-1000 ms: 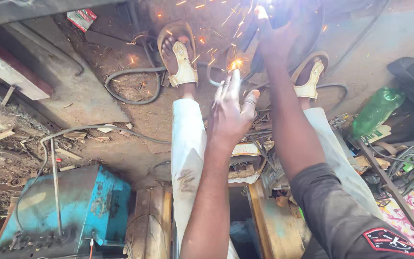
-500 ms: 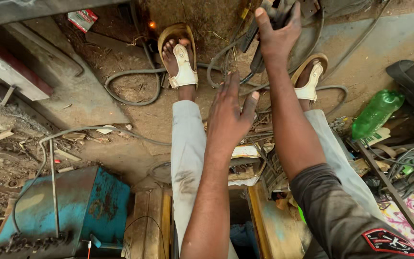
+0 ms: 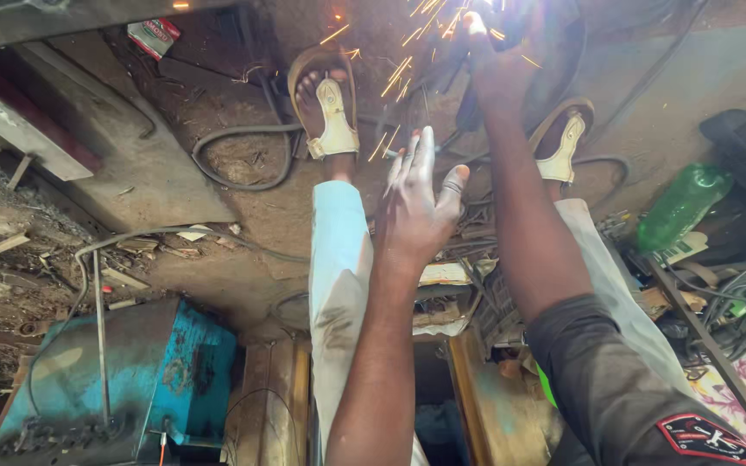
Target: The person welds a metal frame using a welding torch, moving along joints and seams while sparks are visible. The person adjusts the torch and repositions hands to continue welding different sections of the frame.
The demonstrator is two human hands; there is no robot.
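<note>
Both our hands are out in front of us above the dirt floor [image 3: 174, 181]: our left hand [image 3: 420, 203] is held up flat and bare, fingers straight and close together, gripping nothing, while our right hand [image 3: 498, 52] reaches farther out and is closed around a dark welding tool [image 3: 533, 22] at the top edge of the view, though glare hides just how the fingers wrap it. Half a second ago the spot was dark; now a bright flash burns at the tool's tip and sparks [image 3: 395, 73] spray down toward our left sandal [image 3: 334, 108], as they also did a second ago. We judge from this that the arc has been struck again, so the welding is live and the raised left palm serves as a shield between the glare and our eyes. The work sits between our two sandalled feet, the right sandal [image 3: 567, 147] just beyond our forearm. A grey hose [image 3: 235, 155] loops on the floor nearby, a blue metal box [image 3: 166, 371] stands at lower left, and a green bottle [image 3: 679, 207] lies to the right.
</note>
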